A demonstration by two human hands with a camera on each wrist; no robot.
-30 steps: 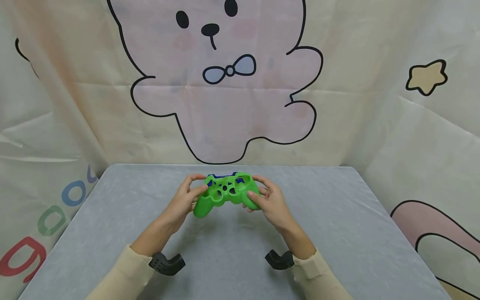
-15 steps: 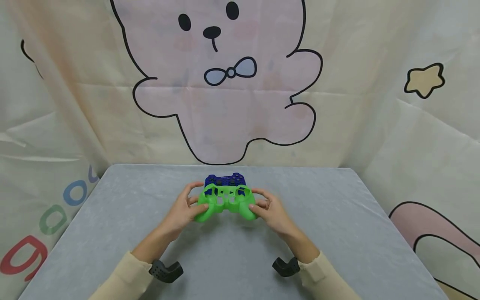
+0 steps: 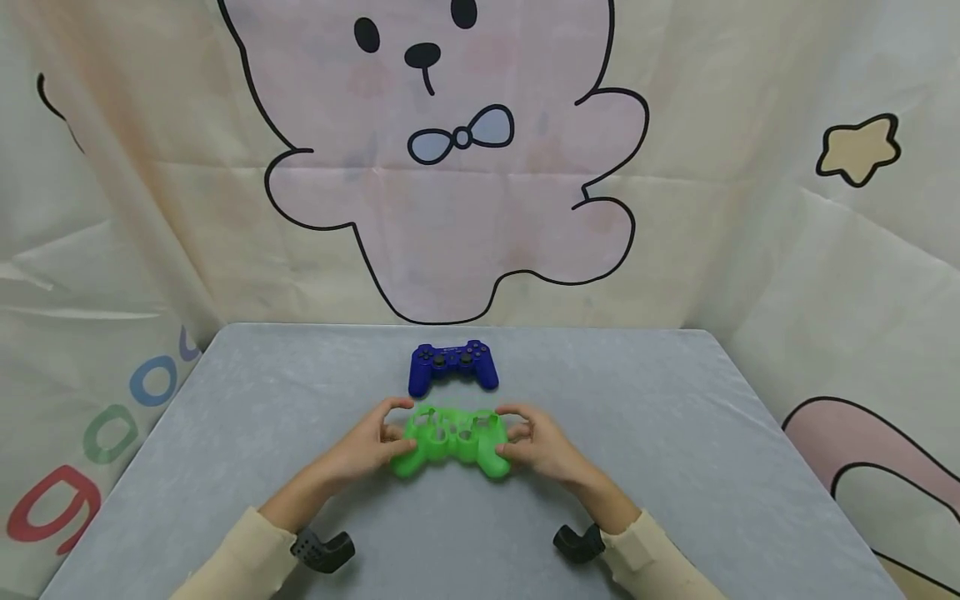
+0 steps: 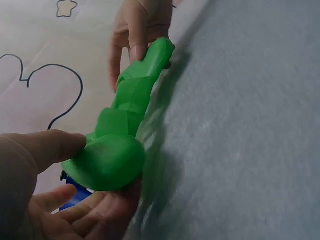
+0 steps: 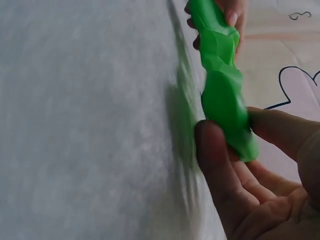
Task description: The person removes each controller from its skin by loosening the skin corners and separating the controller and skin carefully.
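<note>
A bright green silicone controller cover [image 3: 450, 442], with cut-out holes, is held between both hands just above the table. My left hand [image 3: 372, 443] pinches its left grip end, thumb on top and fingers beneath, as the left wrist view of the cover [image 4: 112, 160] shows. On the other end, my right hand [image 3: 542, 444] holds the right grip between thumb and fingers; the right wrist view shows the cover [image 5: 222, 95] edge-on. Beyond the cover, a dark blue game controller [image 3: 452, 364] lies on the table, apart from both hands.
The grey cloth-covered table [image 3: 645, 417] spreads out around the hands. A printed curtain [image 3: 525, 233] hangs behind its far edge and along both sides. Black wrist devices [image 3: 322, 552] sit at the sleeve cuffs.
Both hands have drawn the green cover toward the person and lowered it. The blue controller, earlier mostly hidden behind it, now lies fully in view.
</note>
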